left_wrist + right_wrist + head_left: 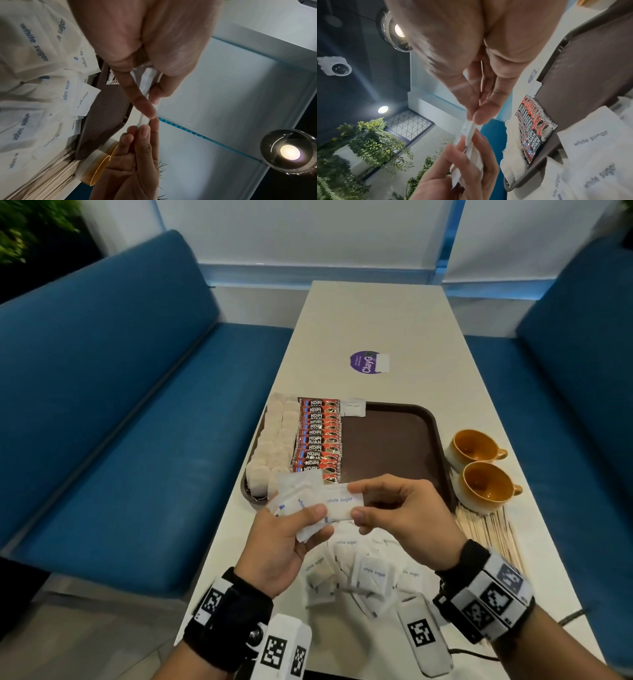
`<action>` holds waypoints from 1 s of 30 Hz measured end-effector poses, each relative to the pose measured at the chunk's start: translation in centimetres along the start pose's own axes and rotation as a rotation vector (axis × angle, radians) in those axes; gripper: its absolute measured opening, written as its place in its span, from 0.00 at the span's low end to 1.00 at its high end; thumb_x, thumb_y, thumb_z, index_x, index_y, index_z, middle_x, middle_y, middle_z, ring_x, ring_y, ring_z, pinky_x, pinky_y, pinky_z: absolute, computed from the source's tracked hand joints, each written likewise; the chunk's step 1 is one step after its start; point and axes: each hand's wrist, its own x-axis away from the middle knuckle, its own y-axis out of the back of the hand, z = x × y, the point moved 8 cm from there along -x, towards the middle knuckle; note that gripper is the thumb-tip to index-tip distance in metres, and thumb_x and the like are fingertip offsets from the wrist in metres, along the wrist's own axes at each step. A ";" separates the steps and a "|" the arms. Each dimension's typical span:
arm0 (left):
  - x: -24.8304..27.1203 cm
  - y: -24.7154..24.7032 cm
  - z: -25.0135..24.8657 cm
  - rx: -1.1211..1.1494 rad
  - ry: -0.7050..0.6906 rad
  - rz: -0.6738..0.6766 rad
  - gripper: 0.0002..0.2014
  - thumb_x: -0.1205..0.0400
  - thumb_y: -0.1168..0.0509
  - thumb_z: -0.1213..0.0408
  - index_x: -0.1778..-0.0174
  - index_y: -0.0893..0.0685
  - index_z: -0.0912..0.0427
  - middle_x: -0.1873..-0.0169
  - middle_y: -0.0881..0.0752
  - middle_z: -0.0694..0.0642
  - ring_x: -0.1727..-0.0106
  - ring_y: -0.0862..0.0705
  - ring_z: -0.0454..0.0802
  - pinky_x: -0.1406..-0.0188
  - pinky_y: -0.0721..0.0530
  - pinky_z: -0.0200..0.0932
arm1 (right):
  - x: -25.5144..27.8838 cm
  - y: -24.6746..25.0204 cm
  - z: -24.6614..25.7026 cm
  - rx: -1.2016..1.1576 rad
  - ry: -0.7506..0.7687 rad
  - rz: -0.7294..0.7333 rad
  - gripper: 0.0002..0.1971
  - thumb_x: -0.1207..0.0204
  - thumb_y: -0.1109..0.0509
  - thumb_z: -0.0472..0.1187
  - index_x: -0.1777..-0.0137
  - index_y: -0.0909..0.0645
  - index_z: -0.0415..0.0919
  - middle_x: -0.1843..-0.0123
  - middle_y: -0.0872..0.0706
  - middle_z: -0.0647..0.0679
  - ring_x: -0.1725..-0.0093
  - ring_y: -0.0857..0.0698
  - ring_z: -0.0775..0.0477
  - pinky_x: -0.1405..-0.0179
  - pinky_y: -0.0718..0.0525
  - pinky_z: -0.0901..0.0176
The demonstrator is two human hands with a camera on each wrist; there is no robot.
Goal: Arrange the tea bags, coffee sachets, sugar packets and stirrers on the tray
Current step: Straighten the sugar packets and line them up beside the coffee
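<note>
A brown tray [390, 436] lies mid-table. Rows of white tea bags [274, 440] fill its left side, red coffee sachets [318, 436] run beside them, and one sugar packet [352, 407] sits at the far edge. My left hand [291, 539] grips a fanned stack of white sugar packets [298, 501] above the tray's near edge. My right hand [387, 505] pinches the top packet [342, 503] of that stack by its right end. Loose sugar packets [363, 570] lie heaped on the table under my hands. Wooden stirrers [489, 532] lie to the right.
Two orange-lined cups [479, 467] stand right of the tray, just beyond the stirrers. A purple round sticker [366, 362] marks the table further off. Blue benches [120, 405] flank the table on both sides.
</note>
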 end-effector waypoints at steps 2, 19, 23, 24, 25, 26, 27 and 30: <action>-0.1 0.2 0.2 0.001 0.008 -0.011 0.27 0.23 0.28 0.74 0.26 0.19 0.64 0.37 0.10 0.64 0.47 0.07 0.56 0.63 0.10 0.42 | -0.1 0.1 -0.2 0.010 0.000 -0.007 0.16 0.28 0.18 0.30 0.41 0.09 0.39 0.52 0.06 0.36 0.61 0.07 0.35 0.53 0.06 0.48; -2.8 2.5 -0.2 -0.002 0.126 -0.114 0.23 0.21 0.28 0.59 0.29 0.16 0.61 0.46 0.07 0.63 0.50 0.06 0.62 0.71 0.10 0.45 | -15.2 9.1 0.2 0.246 -0.027 -0.270 0.12 0.34 0.12 0.34 0.54 0.08 0.47 0.58 0.07 0.48 0.57 0.08 0.44 0.50 0.09 0.53; -3.6 3.3 0.2 -0.031 0.152 -0.134 0.23 0.23 0.27 0.60 0.31 0.15 0.62 0.47 0.08 0.66 0.49 0.06 0.65 0.74 0.13 0.46 | -20.3 9.9 -2.8 0.157 -0.117 -0.289 0.12 0.32 0.15 0.29 0.50 0.09 0.36 0.60 0.11 0.46 0.67 0.12 0.53 0.65 0.13 0.67; -3.8 3.5 0.2 -0.043 0.156 -0.136 0.24 0.24 0.26 0.60 0.32 0.15 0.62 0.47 0.08 0.68 0.49 0.07 0.67 0.73 0.13 0.47 | -21.4 9.9 -3.4 0.198 -0.132 -0.284 0.11 0.31 0.15 0.29 0.50 0.09 0.35 0.60 0.11 0.46 0.69 0.13 0.56 0.68 0.15 0.70; -4.1 3.6 0.3 -0.055 0.162 -0.136 0.25 0.26 0.25 0.60 0.33 0.14 0.61 0.47 0.08 0.69 0.49 0.07 0.69 0.72 0.13 0.48 | -22.5 9.8 -3.9 0.244 -0.149 -0.279 0.11 0.31 0.15 0.30 0.50 0.09 0.36 0.60 0.11 0.46 0.69 0.12 0.57 0.69 0.16 0.71; -4.3 3.8 0.3 -0.065 0.165 -0.137 0.25 0.28 0.24 0.60 0.33 0.14 0.60 0.47 0.08 0.69 0.49 0.07 0.70 0.72 0.13 0.49 | -23.4 9.8 -4.5 0.275 -0.166 -0.278 0.10 0.31 0.15 0.30 0.52 0.09 0.37 0.60 0.10 0.47 0.66 0.12 0.55 0.68 0.16 0.71; -4.6 3.9 0.3 -0.070 0.167 -0.138 0.27 0.29 0.23 0.60 0.33 0.15 0.59 0.48 0.08 0.70 0.49 0.07 0.71 0.72 0.13 0.50 | -24.3 9.9 -5.2 0.288 -0.182 -0.282 0.09 0.31 0.15 0.30 0.53 0.09 0.38 0.59 0.10 0.46 0.62 0.11 0.51 0.66 0.14 0.69; -5.1 3.9 0.3 -0.081 0.175 -0.135 0.29 0.31 0.22 0.60 0.33 0.15 0.59 0.50 0.08 0.70 0.50 0.07 0.73 0.74 0.13 0.50 | -26.4 10.0 -6.8 0.253 -0.215 -0.305 0.09 0.32 0.15 0.28 0.56 0.10 0.38 0.53 0.08 0.39 0.52 0.07 0.39 0.51 0.06 0.53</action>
